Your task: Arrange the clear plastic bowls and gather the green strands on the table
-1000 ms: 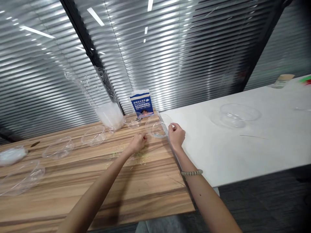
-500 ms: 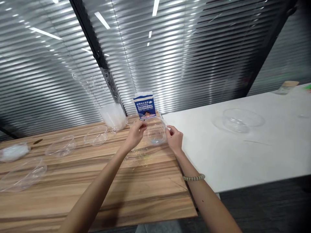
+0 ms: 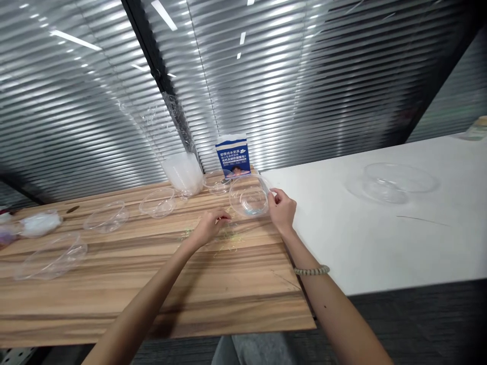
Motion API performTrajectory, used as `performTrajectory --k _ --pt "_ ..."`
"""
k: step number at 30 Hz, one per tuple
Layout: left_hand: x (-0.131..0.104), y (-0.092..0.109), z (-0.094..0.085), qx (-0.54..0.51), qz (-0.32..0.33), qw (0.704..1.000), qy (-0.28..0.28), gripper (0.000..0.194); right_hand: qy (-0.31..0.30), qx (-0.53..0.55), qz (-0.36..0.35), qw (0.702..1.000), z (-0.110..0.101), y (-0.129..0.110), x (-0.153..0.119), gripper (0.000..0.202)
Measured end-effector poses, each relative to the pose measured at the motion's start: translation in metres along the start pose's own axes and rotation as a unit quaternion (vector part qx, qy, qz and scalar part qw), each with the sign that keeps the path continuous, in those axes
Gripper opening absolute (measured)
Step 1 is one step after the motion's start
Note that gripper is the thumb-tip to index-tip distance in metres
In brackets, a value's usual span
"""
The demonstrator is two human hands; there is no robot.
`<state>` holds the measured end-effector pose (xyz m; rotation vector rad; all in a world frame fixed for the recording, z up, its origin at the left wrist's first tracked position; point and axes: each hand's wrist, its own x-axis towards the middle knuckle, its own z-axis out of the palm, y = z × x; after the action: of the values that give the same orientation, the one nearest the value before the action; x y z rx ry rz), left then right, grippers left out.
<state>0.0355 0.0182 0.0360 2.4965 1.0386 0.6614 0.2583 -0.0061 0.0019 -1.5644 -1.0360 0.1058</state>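
My right hand (image 3: 282,209) grips the rim of a clear plastic bowl (image 3: 243,204) near the right end of the wooden table, its fingers closed on the edge. The bowl is tilted, and something faintly bluish shows near its bottom. My left hand (image 3: 208,227) is low over the wood, left of the bowl and apart from it. Its thumb and fingers are pinched together; whatever is between them is too small to tell. Just below and around those fingertips lie thin yellow-green strands (image 3: 228,244), scattered on the table.
More clear bowls (image 3: 158,204) stand along the wooden table (image 3: 152,304) to the left. Behind them are a whitish translucent stack (image 3: 184,175) and a blue printed carton (image 3: 234,156). The adjoining white table (image 3: 342,243) bears clear round pieces (image 3: 399,180). Metal slats rise behind.
My left hand has let go of the bowl's rim and moved down and left towards the strands. My right hand still holds the bowl. The view has shifted slightly.
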Motion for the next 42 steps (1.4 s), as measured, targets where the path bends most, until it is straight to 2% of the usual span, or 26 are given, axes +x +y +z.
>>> performTrajectory --k 3,11,20,23,26,30,32,35,38,42 --pt "-0.003 -0.002 0.007 -0.004 0.002 0.999 -0.047 0.016 0.001 -0.008 0.001 1.000 0.000 0.001 0.000 0.037" --pt "0.005 0.000 0.022 0.045 -0.018 0.998 -0.048 0.014 -0.008 -0.004 -0.001 1.000 0.002 0.004 -0.001 0.036" --pt "0.009 0.001 0.027 0.094 -0.025 0.993 -0.074 0.011 -0.001 -0.009 0.005 1.000 0.000 0.004 0.000 0.034" --pt "0.002 0.005 0.033 0.112 -0.026 0.992 -0.048 0.011 0.014 -0.011 0.010 1.000 -0.001 0.005 0.000 0.034" --pt "-0.005 0.019 0.039 0.129 -0.012 0.992 0.014 0.012 0.032 -0.014 0.018 0.999 -0.001 0.005 0.000 0.033" --pt "0.000 0.045 0.039 0.146 0.061 0.979 0.128 0.017 0.022 0.001 -0.005 1.000 -0.002 0.003 -0.002 0.032" --pt "0.009 0.052 0.036 0.151 0.090 0.971 0.164 0.018 0.006 0.025 -0.026 0.999 -0.002 0.000 -0.005 0.033" --pt "0.025 0.053 0.033 0.154 0.100 0.967 0.178 0.017 -0.030 0.068 -0.037 0.997 0.000 -0.002 -0.009 0.033" --pt "0.034 0.053 0.037 0.172 0.085 0.966 0.176 0.014 -0.049 0.101 -0.013 0.994 0.003 -0.001 -0.011 0.034" --pt "0.022 0.059 0.044 0.186 0.111 0.956 0.199 0.014 -0.028 0.119 0.027 0.992 0.004 0.005 -0.008 0.035"
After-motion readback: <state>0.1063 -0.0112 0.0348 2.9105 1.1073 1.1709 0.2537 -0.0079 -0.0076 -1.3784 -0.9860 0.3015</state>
